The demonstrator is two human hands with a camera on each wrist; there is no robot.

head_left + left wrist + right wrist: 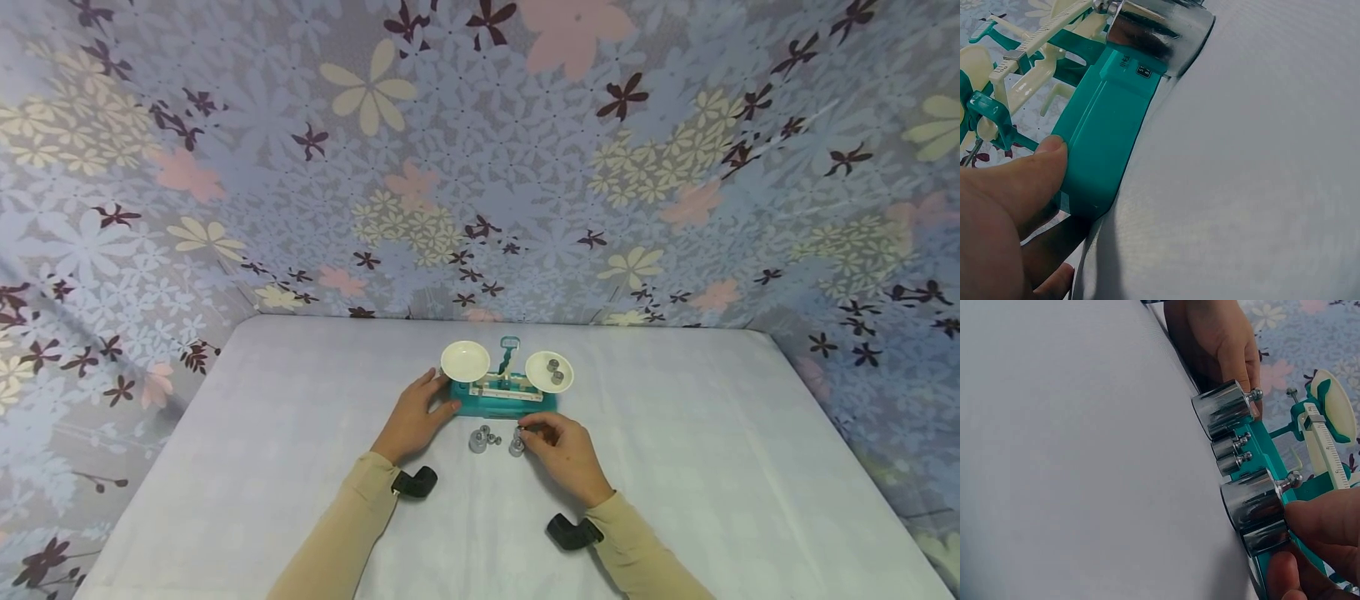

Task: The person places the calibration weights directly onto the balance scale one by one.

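Observation:
A teal balance scale (495,407) stands on the table with two cream pans. My left hand (422,412) grips the left end of its base, the thumb on the base's edge in the left wrist view. Two metal weights (557,377) sit in the right pan (537,363); the left pan (465,362) holds nothing. In front of the base, my right hand (566,454) pinches a small metal weight (1266,539) between thumb and fingers. Right beside it stands a larger knobbed weight (1252,503). Fingers partly hide the small weight.
Several more weights stand in front of the scale, among them a large cylinder (477,442) and smaller ones (1227,448). A pale cloth covers the table (720,450). Flowered fabric (525,208) rises behind the table and at both sides.

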